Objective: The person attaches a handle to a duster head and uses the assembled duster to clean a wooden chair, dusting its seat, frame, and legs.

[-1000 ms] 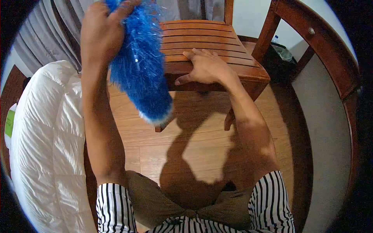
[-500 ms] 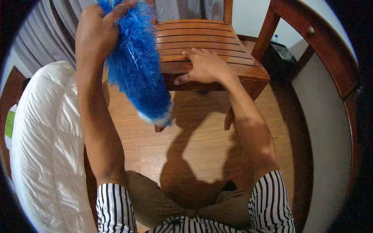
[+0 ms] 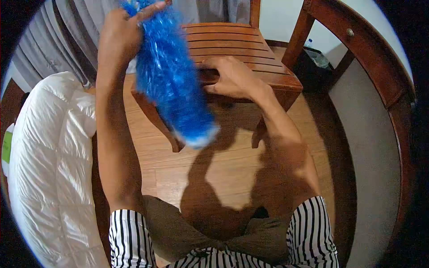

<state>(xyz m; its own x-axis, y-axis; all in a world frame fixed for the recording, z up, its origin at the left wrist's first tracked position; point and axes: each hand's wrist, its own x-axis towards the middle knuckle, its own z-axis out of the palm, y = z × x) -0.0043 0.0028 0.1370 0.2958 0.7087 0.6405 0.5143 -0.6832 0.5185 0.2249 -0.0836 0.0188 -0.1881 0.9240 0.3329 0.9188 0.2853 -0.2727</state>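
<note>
A blue fluffy duster (image 3: 174,80) with shiny strands hangs from my left hand (image 3: 119,38), which is closed round its upper end. Its pale tip points down and toward me, blurred by motion, in front of the seat edge. My right hand (image 3: 234,78) grips the front edge of the slatted wooden chair (image 3: 228,38), thumb lower on the front face. The fingertips are partly hidden by the bend of the hand. The duster covers the left part of the seat.
A white quilt (image 3: 44,147) lies along the left side. On the right stands a wooden frame (image 3: 364,49) with a grey panel, and behind it a dark bin (image 3: 317,60) with a liner. Grey curtains (image 3: 49,40) hang behind. Wood flooring (image 3: 223,174) lies below.
The duster has swung to the right, and my left hand has shifted slightly right with it. My right hand's fingers, spread on the seat before, are now bent at its front edge.
</note>
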